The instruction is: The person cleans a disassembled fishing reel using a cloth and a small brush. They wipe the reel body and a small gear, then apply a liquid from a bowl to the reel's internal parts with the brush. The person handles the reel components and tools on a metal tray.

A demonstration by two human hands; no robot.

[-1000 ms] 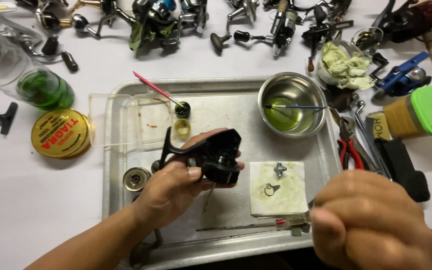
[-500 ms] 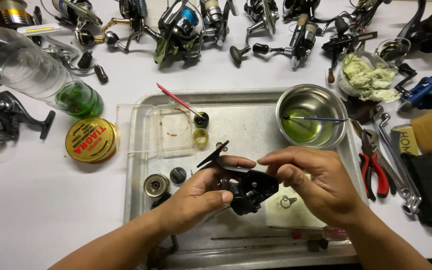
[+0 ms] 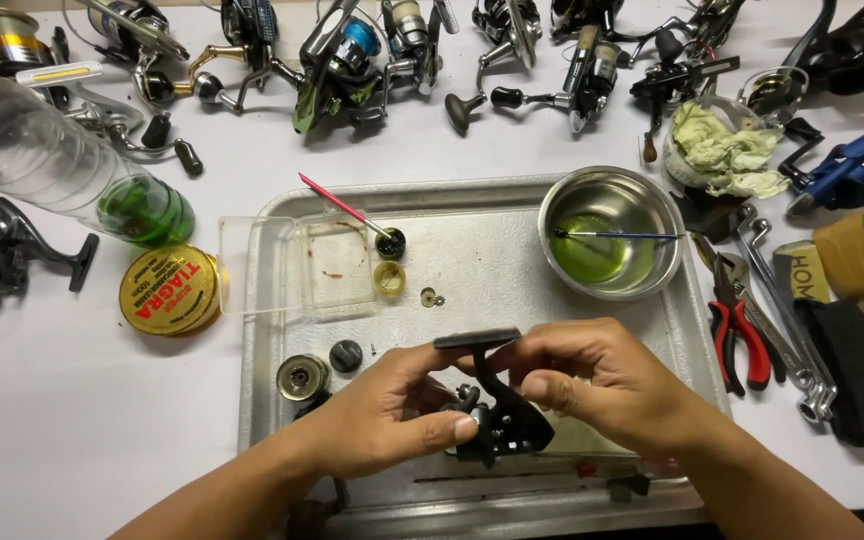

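Two hands (left hand (image 3: 387, 415), right hand (image 3: 592, 385)) gripping one reel body (image 3: 497, 420).

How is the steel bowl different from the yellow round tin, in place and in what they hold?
The steel bowl stands open on the metal tray, while the yellow round tin lies closed on the white table beside the tray. The bowl holds green liquid with a thin brush across it; the tin's contents are hidden. The bowl is bare silver; the tin's lid is printed. Both are round.
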